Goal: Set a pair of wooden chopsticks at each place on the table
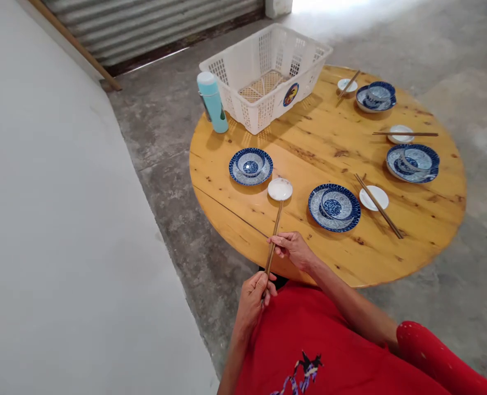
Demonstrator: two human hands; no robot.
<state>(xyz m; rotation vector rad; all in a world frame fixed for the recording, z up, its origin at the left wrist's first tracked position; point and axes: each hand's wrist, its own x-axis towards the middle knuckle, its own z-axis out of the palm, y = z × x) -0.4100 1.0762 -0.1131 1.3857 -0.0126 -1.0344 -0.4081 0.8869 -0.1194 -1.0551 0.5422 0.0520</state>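
Note:
A pair of wooden chopsticks (275,230) points from my lap toward a small white dish (280,188) near the edge of the round wooden table (301,137). My left hand (254,296) is closed on the near end of the chopsticks. Farther up the sticks, my right hand (292,248) pinches them over the table's edge. A blue patterned plate with a bowl in it (250,165) lies just behind the white dish. Another such plate and bowl (334,207) sits to the right of the dish.
A white plastic basket (268,60) and a teal flask (212,102) stand at the table's back left. Three more settings of blue plates, white dishes and chopsticks (377,205) lie along the right side. A grey wall fills the left; concrete floor surrounds the table.

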